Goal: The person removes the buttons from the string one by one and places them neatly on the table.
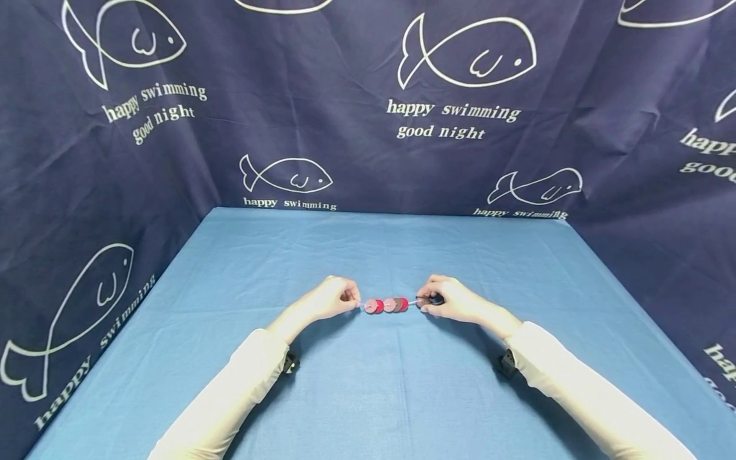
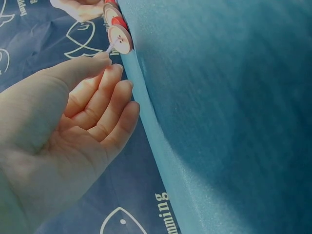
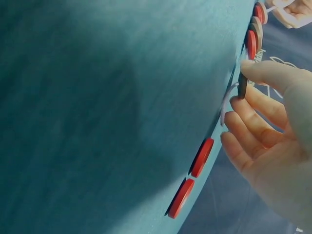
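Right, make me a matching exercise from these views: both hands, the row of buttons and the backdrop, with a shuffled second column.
1. Left hand
2. Right hand
3. Row of buttons
4. Backdrop

A. Dark blue
B. Pinching a dark disc
C. Between the hands
D. Pinching pale string

Pairs: 1-D, 2-B, 3-C, 4-A

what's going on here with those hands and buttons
A person's left hand pinches a thin pale cord strung with round pink, red and brown buttons. Their right hand pinches a dark round button further along. Two red round discs lie nearby on the blue cloth-covered table.
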A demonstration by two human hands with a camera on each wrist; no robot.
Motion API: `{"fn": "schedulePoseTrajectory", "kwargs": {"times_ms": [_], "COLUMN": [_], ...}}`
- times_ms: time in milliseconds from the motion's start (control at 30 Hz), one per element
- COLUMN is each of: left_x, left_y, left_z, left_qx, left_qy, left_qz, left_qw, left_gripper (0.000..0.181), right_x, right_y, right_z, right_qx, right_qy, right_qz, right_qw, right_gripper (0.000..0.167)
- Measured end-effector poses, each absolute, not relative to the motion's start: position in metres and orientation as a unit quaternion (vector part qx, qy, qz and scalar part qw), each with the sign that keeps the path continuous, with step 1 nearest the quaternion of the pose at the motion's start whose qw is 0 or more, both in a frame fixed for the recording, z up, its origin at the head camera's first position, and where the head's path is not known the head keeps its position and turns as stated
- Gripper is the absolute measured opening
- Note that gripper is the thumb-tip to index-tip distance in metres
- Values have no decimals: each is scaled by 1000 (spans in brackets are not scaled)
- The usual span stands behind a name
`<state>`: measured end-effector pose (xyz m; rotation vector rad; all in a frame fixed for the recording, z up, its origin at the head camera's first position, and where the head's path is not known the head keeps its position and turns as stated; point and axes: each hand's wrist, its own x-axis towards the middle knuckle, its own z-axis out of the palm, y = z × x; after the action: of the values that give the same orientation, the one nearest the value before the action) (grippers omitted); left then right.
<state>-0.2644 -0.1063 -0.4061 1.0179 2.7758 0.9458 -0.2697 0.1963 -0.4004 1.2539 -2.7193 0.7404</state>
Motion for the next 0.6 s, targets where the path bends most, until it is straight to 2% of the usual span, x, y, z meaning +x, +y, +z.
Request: {"fn": "schedulePoseTrajectory", "kwargs": {"times_ms": [600], "left_x": [-265], "left_y": [-107], "left_z": [-408], "left_qx": [327], "left_qy": [896], "left_qz": [301], "left_qw": [26], "left_gripper": [7], "right_x": [-269], "right_y": [208], "right_z": [-400], "right_qx": [393], "right_qy": [-886], "right_qz": [240], "right_qw": [48], "right_gripper": [21]}}
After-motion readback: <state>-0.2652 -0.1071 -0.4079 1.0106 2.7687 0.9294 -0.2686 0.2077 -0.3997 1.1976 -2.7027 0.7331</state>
